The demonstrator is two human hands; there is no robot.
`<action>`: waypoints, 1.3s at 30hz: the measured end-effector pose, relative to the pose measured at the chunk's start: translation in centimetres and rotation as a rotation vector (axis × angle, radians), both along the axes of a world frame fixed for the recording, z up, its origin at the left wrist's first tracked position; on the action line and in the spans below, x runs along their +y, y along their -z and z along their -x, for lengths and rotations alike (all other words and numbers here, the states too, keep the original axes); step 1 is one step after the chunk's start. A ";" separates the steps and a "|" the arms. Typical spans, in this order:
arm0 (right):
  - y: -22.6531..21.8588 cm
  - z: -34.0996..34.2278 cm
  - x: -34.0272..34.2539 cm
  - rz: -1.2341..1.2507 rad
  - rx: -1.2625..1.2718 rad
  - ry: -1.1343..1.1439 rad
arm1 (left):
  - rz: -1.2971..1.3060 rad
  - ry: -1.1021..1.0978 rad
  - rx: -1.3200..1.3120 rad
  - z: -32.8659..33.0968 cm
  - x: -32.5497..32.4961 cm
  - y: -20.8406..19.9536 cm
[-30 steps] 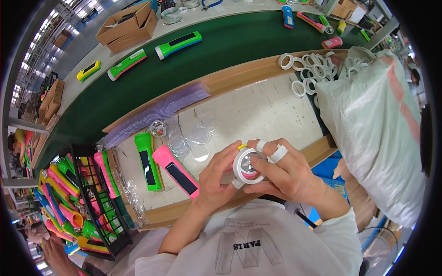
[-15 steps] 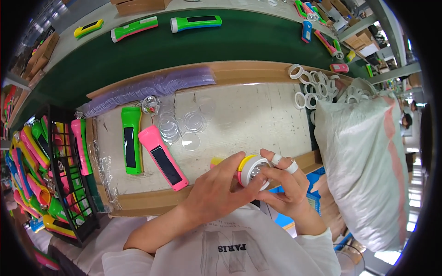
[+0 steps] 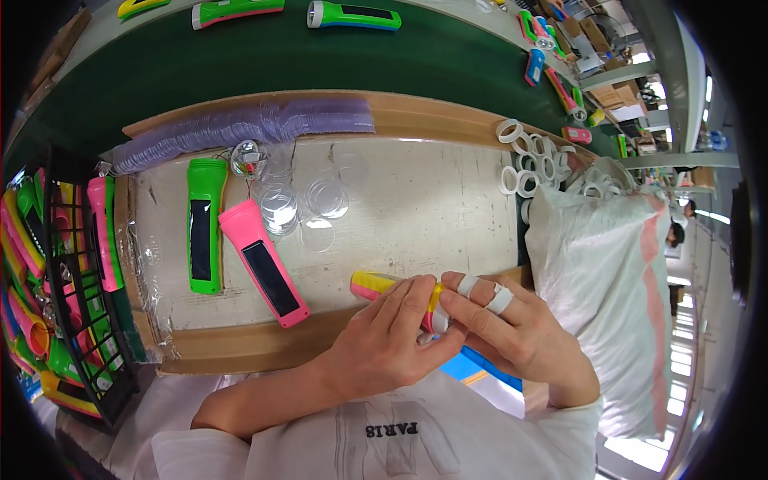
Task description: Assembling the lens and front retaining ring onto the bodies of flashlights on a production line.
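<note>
A yellow and pink flashlight [image 3: 364, 282] is held low over the front edge of the tray, tilted, its head end toward the right. My left hand [image 3: 384, 336] wraps around its body near the head. My right hand [image 3: 516, 336] grips the head end, fingers bent over the white rim; white bands circle two of its fingers. Most of the head is hidden by my fingers. Left of my hands lie a pink flashlight body [image 3: 262, 264] and a green one [image 3: 206, 228], both with dark panels up. Beyond them are loose clear discs [image 3: 326, 198] and a wired silver reflector [image 3: 246, 158].
Clear discs [image 3: 240, 132] stand in a long row along the cardboard tray's [image 3: 432, 120] far rim. White rings [image 3: 528, 164] and a bulky white sack [image 3: 596, 304] are at right. A black crate [image 3: 84, 296] of flashlights stands left. Flashlights [image 3: 356, 16] lie on the green belt [image 3: 264, 60].
The flashlight's head has turned away and down, so its face with the bulbs no longer shows. My right hand has closed over the head. The whole view has shifted slightly.
</note>
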State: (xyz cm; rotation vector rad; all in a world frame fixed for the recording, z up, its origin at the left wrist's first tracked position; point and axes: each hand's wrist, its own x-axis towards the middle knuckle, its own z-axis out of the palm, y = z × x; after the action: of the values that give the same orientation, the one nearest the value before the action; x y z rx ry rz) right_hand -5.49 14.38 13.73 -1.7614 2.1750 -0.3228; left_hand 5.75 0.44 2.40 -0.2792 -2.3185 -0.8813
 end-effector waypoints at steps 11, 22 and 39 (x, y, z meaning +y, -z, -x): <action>0.2 -2.1 0.3 -0.049 0.045 0.315 | -0.029 -0.021 -0.017 0.1 0.5 0.1; 0.4 -1.1 0.8 -0.035 0.119 0.037 | -0.032 0.021 0.009 0.2 0.2 0.0; -0.1 -0.6 1.0 -0.036 0.283 -0.101 | -0.061 0.074 -0.011 0.3 0.4 -0.6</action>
State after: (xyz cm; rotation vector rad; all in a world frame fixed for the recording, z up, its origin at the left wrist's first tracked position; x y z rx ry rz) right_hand -4.94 15.36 13.84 -1.9905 2.2485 -0.0089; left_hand 5.49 0.81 2.96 -0.3366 -2.2995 -0.9900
